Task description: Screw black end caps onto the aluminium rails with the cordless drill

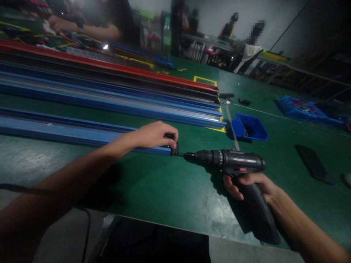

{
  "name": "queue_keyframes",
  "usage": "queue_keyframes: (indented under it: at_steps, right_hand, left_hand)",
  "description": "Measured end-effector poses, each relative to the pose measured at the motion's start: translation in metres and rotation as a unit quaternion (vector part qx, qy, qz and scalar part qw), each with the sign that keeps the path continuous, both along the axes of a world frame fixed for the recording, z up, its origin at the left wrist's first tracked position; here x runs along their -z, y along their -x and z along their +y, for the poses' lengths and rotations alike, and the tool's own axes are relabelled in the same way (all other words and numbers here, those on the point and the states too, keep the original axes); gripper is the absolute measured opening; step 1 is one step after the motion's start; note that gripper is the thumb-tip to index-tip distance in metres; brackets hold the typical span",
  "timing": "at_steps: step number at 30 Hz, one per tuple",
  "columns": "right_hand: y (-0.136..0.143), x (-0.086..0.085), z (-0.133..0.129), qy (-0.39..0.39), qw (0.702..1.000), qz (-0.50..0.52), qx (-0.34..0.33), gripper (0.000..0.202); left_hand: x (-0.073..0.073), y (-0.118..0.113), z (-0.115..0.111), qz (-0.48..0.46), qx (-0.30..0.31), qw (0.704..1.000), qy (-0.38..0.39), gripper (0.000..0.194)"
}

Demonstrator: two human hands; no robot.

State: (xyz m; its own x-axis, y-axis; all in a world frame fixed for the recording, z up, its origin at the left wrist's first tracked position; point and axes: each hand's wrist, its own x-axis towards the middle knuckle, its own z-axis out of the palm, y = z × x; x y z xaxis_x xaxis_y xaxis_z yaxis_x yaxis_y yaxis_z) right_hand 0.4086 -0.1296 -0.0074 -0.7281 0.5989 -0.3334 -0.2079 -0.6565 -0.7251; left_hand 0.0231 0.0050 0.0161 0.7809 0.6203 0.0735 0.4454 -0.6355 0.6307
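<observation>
A long blue metal profile (82,130) lies across the near part of the green table. At its right end sits a small black end piece (177,148). My left hand (157,136) rests over that end, fingers curled down and pinching the black piece. In my right hand (252,184) is a black cordless drill (241,160), gripped by its handle and pointing left. Its long thin bit reaches the black end piece; whether it sits in a screw is too small to tell.
Several more profiles, blue (115,96) and red (131,67), lie side by side behind. A blue bin (249,128) with dark parts stands to their right. Farther right are a black flat object (314,164) and blue trays (304,109). Across the table, a co-worker's arm (95,31) handles cables.
</observation>
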Motion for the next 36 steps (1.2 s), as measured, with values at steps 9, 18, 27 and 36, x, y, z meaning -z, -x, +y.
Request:
queue_keyframes:
  at_steps: [9, 18, 27, 36]
  right_hand:
    - [0.0006, 0.0008, -0.0005, 0.010, 1.000, -0.001, 0.010, 0.029]
    - [0.0011, 0.0001, 0.0003, 0.000, 1.000, 0.008, 0.006, 0.027]
    - [0.0012, 0.0004, -0.0007, 0.002, 1.000, 0.010, 0.006, 0.028]
    - [0.0036, -0.0037, -0.0016, 0.018, 0.999, -0.024, 0.013, 0.029]
  left_hand:
    - [0.0016, -0.0001, 0.0005, -0.008, 0.005, 1.000, -0.004, 0.013]
    - [0.0019, 0.0003, 0.0008, -0.005, 0.001, 1.000, 0.000, 0.013]
    - [0.0008, 0.0001, 0.0002, 0.000, 0.003, 1.000, 0.001, 0.014]
    - [0.0015, 0.0001, 0.0007, -0.006, 0.007, 1.000, -0.001, 0.014]
